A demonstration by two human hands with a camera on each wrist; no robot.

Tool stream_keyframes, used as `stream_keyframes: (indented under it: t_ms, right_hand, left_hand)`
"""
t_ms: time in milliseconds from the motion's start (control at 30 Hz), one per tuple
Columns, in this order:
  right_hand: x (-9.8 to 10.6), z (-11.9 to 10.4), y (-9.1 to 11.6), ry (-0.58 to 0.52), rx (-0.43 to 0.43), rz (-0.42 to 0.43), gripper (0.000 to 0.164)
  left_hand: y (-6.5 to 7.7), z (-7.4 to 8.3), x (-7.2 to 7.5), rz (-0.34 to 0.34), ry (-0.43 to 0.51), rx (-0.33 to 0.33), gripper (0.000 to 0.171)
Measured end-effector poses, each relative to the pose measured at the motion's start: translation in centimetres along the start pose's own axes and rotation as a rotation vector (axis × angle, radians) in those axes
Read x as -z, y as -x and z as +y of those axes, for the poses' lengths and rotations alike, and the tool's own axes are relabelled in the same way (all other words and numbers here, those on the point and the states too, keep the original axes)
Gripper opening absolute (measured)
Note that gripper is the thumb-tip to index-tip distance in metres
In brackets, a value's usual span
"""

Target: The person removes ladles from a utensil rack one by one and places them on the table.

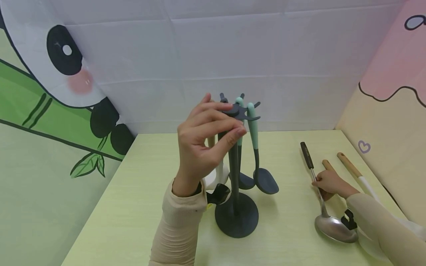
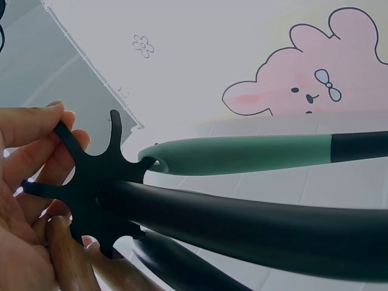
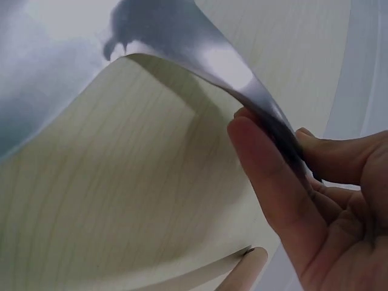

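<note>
steel ladle (image 1: 334, 228) at right of counter (image 1: 133, 210), shaft pinched by fingers of right hand (image 1: 330, 183). rack (image 1: 236, 218), at centre, gripped at hooks by left hand (image 1: 206, 142), fingers curled. ladle best lifted bowl-low, clear of wooden-handled utensils (image 1: 349, 164); rack should be steadied, not tipped.

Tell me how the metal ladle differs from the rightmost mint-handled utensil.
The right hand pinches the ladle; the mint-handled utensil hangs from the rack. The ladle's bowl is silvery, the utensil's head dark. The ladle's grip is dark, the utensil's mint. Both have long handles.
</note>
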State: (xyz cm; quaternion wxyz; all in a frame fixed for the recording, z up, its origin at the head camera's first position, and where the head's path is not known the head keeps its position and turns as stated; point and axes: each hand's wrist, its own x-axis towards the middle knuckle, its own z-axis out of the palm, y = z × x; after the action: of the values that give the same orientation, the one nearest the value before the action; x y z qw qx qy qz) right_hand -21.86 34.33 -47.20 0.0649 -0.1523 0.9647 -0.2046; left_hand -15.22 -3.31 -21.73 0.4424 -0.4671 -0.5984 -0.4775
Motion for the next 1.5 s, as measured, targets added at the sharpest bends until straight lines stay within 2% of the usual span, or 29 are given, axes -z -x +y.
stream_keyframes:
  t_ms: [233,467,800,1000,1167,1267,1300,1400,1500]
  right_hand:
    - [-0.1,0.3,-0.2,0.008,-0.04,-0.04,0.026]
    - [-0.5,0.1,-0.2,-0.101,-0.142,-0.11,0.025]
    - [-0.5,0.1,-0.2,-0.035,-0.105,-0.108,0.026]
    - [-0.6,-0.1,-0.3,-0.199,-0.224,-0.195,0.02]
    - [-0.2,-0.3,-0.5,-0.204,-0.254,-0.229,0.021]
    - [0.8,-0.4,-0.6,-0.171,-0.241,-0.196,0.024]
    - [1.4,-0.5,-0.7,-0.148,-0.222,-0.162,0.027]
    - [3.6,-1.6,-0.7,-0.07,-0.165,-0.011,0.036]
    - [5.8,-4.1,-0.9,-0.085,-0.089,0.135,0.041]
  left_hand:
    - [0.1,-0.1,-0.1,-0.001,0.004,0.0,0.004]
    - [0.1,0.0,-0.2,0.002,0.001,-0.002,0.004]
    - [0.0,0.0,-0.2,0.003,-0.004,-0.007,0.005]
    - [0.0,0.0,-0.2,0.007,-0.006,-0.019,0.006]
    - [-0.1,0.2,-0.2,0.001,-0.01,-0.022,0.007]
    - [-0.2,0.4,-0.2,0.0,-0.041,-0.037,0.008]
    - [-0.2,0.5,-0.3,0.004,-0.068,-0.044,0.009]
    - [-0.3,0.7,-0.6,0.029,-0.18,-0.069,0.012]
    - [-0.1,0.8,-1.1,0.076,-0.302,-0.07,0.015]
